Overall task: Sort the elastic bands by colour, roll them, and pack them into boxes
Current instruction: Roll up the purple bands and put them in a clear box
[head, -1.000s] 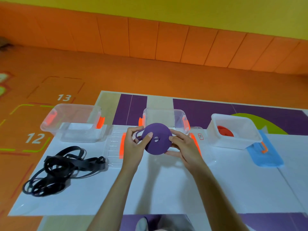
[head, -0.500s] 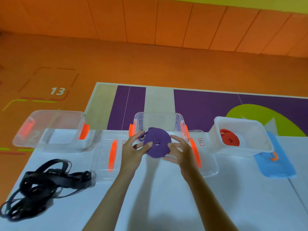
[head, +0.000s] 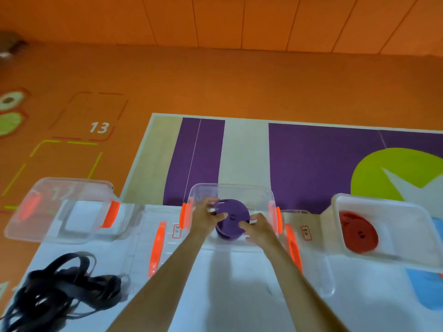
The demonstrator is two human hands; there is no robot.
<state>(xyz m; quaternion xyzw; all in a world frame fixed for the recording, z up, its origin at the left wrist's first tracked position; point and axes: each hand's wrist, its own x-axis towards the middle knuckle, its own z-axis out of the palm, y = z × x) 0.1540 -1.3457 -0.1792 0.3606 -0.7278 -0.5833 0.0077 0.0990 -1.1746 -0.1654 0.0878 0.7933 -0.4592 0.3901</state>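
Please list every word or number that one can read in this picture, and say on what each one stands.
"13": white number on the orange floor.
Floor number behind the left clear box: too blurred to read.
Left lid label: handwriting, unreadable.
Right lid label: handwriting, unreadable.

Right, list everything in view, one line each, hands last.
purple roll: 1, purple, at the mouth of the middle box
middle box: 1, clear with orange latches, far centre
left box: 1, clear with orange latches, far left
right box: 1, white, far right
red roll: 1, red, inside the right box
black bands: tangled pile, count unclear, black, near left
clear lids: 2, orange handles, flat either side of the middle box
blue lid: 1, blue, partly under the right box
table: 1, white top
left hand: 1, holds the purple roll
right hand: 1, holds the purple roll
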